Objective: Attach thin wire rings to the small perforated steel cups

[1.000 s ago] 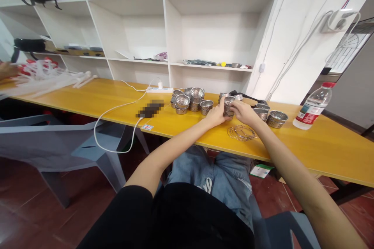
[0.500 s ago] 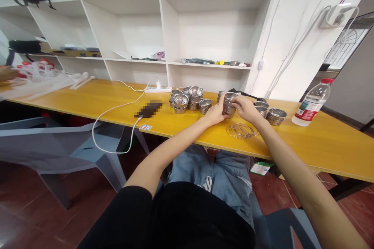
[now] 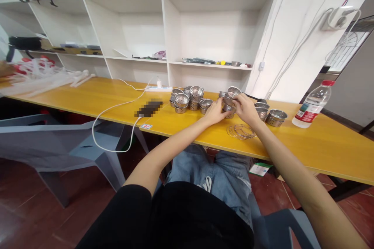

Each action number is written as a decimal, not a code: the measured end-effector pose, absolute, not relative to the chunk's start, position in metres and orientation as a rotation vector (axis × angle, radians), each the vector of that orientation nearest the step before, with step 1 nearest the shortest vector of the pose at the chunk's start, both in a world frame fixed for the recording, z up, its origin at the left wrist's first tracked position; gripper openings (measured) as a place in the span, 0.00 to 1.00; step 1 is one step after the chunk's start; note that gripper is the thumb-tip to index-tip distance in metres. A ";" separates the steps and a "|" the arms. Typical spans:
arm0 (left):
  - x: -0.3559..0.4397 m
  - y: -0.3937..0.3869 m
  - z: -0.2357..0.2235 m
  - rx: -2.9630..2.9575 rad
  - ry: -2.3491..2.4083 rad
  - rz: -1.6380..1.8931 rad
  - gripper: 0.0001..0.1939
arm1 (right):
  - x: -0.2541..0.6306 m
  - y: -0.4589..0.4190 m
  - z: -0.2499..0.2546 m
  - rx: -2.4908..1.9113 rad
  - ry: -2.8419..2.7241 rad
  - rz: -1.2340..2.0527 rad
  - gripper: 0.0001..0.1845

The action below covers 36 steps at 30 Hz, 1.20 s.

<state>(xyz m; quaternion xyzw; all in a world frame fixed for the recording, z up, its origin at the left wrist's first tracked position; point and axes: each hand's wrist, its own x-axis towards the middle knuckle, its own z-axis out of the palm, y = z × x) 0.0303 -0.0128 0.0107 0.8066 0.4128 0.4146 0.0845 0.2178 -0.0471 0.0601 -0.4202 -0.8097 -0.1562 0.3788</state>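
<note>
In the head view a small perforated metal cup (image 3: 233,92) is tilted in the fingers of my right hand (image 3: 244,107), raised off the metal cup below it. My left hand (image 3: 216,112) is closed round that lower cup (image 3: 230,112), with the thumb along its near side. Part of both cups is hidden by my fingers. Thin metal wire rings (image 3: 242,131) lie on the table just in front of my hands. More perforated cups (image 3: 181,101) stand in stacks to the left, and others (image 3: 277,116) are to the right.
A clear bottle with a red cap (image 3: 314,103) stands at the right of the yellow table (image 3: 327,144). To the left are a blurred dark object (image 3: 149,108) with a white cable and a power strip (image 3: 157,88). White shelves (image 3: 216,27) rise behind.
My right hand has lifted the upper cup away from the lower one, opening a gap between them. My left hand stays at the lower cup.
</note>
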 end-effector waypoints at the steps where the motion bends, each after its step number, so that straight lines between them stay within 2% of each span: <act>1: 0.030 -0.013 0.011 2.424 1.225 1.226 0.33 | 0.219 -0.048 0.061 -1.086 -2.041 -0.407 0.13; 4: 0.033 -0.010 0.011 2.433 1.177 1.183 0.24 | 0.222 -0.048 0.064 -1.114 -1.955 -0.424 0.14; 7: 0.037 -0.006 0.008 2.360 1.049 1.118 0.24 | 0.223 -0.048 0.064 -1.129 -1.940 -0.415 0.14; 12: 0.040 -0.004 0.001 2.172 0.888 1.105 0.33 | 0.219 -0.048 0.060 -1.121 -1.998 -0.396 0.13; 18: 0.034 -0.013 0.004 2.078 0.959 1.323 0.51 | 0.220 -0.044 0.061 -1.062 -2.037 -0.274 0.10; 20: 0.032 -0.017 0.007 2.114 0.878 1.393 0.55 | 0.222 -0.041 0.060 -1.073 -2.057 -0.164 0.12; 22: 0.031 -0.019 0.009 2.124 0.838 1.400 0.57 | 0.223 -0.040 0.060 -1.089 -2.056 0.002 0.18; 25: 0.030 -0.022 0.010 2.116 0.875 1.298 0.55 | 0.225 -0.042 0.060 -1.100 -2.067 0.348 0.28; 28: 0.029 -0.024 0.011 2.116 0.928 1.190 0.49 | 0.228 -0.047 0.066 -1.119 -2.089 0.593 0.33; 33: 0.028 -0.020 0.009 2.164 1.002 1.090 0.48 | 0.236 -0.056 0.080 -1.156 -1.993 0.500 0.34; 36: 0.028 -0.015 0.006 2.225 1.060 1.070 0.42 | 0.241 -0.060 0.086 -1.143 -1.939 0.374 0.35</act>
